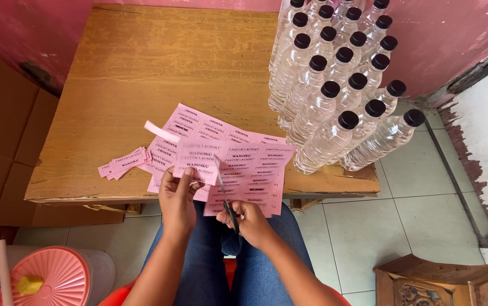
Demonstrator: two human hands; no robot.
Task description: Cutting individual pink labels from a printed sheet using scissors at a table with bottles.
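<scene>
Nearby, capped clear bottles (334,79) of clear liquid; left fingers (182,178) pinching pink label sheet (249,164), right fingers (243,214) closed on scissors (227,204).

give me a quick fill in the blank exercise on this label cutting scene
The right hand holds ____ against the pink label sheet.
The left hand pinches a strip of ____ paper.
The clear bottles all have ____ caps.
A pile of cut labels lies on the ____ table.

Missing words: scissors; pink; black; wooden

Scissors (228,207) handles hidden in right hand (249,221); bottles (334,79) cut off (top edge).
</scene>
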